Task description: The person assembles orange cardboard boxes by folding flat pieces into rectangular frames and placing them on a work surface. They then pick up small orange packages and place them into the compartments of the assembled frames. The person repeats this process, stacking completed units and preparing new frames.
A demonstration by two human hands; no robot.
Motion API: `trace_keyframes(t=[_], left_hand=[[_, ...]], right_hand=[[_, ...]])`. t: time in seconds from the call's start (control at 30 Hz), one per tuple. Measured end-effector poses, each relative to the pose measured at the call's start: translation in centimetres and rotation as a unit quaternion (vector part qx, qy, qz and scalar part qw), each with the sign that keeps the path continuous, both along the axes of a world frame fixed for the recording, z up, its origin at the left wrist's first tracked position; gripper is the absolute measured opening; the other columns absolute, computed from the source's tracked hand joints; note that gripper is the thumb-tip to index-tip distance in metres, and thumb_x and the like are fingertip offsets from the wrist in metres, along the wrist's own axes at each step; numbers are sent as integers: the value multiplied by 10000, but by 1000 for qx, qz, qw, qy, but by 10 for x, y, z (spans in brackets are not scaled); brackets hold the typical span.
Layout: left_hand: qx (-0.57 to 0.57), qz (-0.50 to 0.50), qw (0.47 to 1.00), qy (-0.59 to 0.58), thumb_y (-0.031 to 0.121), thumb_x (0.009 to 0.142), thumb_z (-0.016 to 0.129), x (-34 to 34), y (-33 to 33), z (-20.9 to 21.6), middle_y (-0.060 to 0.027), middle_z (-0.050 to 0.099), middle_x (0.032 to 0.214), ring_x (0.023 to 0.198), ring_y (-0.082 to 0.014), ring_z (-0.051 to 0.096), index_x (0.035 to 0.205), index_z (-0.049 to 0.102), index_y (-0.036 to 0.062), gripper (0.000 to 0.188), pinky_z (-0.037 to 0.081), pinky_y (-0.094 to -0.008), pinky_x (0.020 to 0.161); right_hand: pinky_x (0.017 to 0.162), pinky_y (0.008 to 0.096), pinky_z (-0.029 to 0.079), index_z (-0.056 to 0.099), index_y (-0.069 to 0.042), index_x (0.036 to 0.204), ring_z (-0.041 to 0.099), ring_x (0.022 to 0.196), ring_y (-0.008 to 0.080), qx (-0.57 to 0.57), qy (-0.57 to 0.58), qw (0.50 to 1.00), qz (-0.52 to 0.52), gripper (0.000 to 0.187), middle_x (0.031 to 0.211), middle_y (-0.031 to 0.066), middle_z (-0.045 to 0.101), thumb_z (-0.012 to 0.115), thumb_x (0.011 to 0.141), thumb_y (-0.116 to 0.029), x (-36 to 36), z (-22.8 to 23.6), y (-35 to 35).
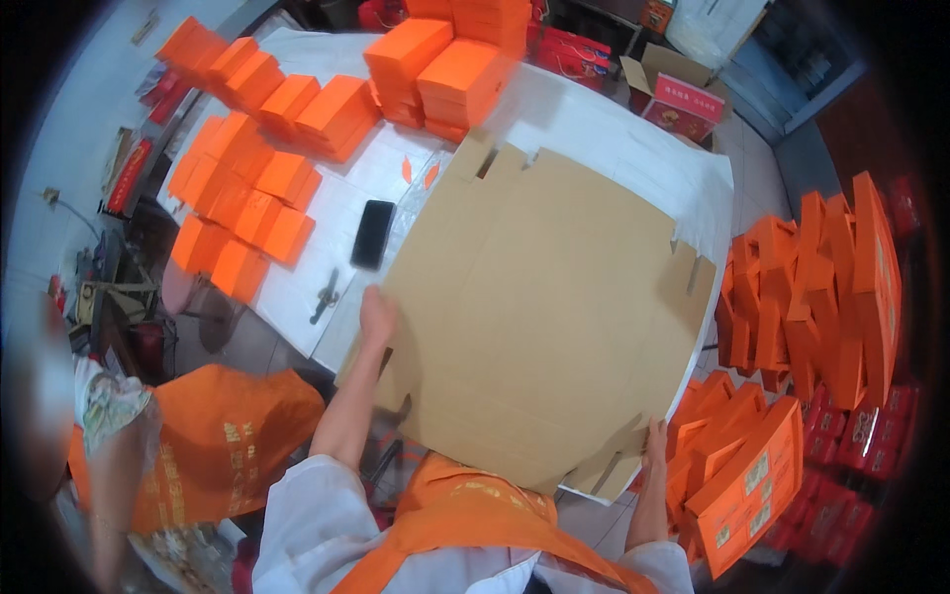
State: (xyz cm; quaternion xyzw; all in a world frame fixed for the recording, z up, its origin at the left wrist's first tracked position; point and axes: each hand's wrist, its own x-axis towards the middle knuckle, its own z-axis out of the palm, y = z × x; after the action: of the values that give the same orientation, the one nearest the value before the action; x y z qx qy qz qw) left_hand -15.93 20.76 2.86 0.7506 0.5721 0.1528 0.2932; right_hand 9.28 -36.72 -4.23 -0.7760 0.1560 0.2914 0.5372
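A large flat brown cardboard sheet, with slots cut near its corners, lies tilted across the near part of the white-covered table. My left hand is closed on its left edge, fingers partly hidden. At the lower right corner, my right hand grips the sheet's right edge, its fingertips pointing up along the side. A black phone lies just beyond my left hand, and a small dark tool I cannot make out lies to the left. Two small orange pieces rest past the phone.
Stacks of orange boxes cover the table's left and far side. More orange boxes are piled at my right, with red boxes behind. An open carton stands beyond the table. Another person in an orange apron is at my left.
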Motion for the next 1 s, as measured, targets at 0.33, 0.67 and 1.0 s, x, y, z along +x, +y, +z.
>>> trace_keyframes(t=[0.33, 0.67, 1.0], left_hand=[[185, -42, 975, 116, 158, 789, 543, 27, -83, 47, -254, 572, 936, 879, -395, 566, 935, 504, -36, 245, 448, -437, 762], [-75, -42, 996, 33, 199, 760, 573, 73, -194, -12, -148, 591, 1030, 931, -291, 565, 1001, 588, 56, 280, 442, -394, 826], [-135, -32, 989, -54, 198, 802, 544, 98, -257, -22, -172, 570, 1048, 1016, -332, 518, 1021, 580, 46, 269, 411, -417, 881]], right_hand=[[870, 602, 290, 387, -163, 1224, 352, 1121, 253, 177, 124, 974, 63, 439, 1217, 42, 414, 463, 873, -414, 6, 20, -10], [785, 433, 453, 494, -110, 1098, 506, 1024, 203, 266, 136, 953, 47, 252, 1130, 48, 531, 532, 854, -160, 28, 6, -30], [863, 368, 443, 409, -25, 1232, 520, 1017, 202, 265, 136, 950, 98, 445, 1152, 63, 524, 584, 827, -84, 50, 104, -14]])
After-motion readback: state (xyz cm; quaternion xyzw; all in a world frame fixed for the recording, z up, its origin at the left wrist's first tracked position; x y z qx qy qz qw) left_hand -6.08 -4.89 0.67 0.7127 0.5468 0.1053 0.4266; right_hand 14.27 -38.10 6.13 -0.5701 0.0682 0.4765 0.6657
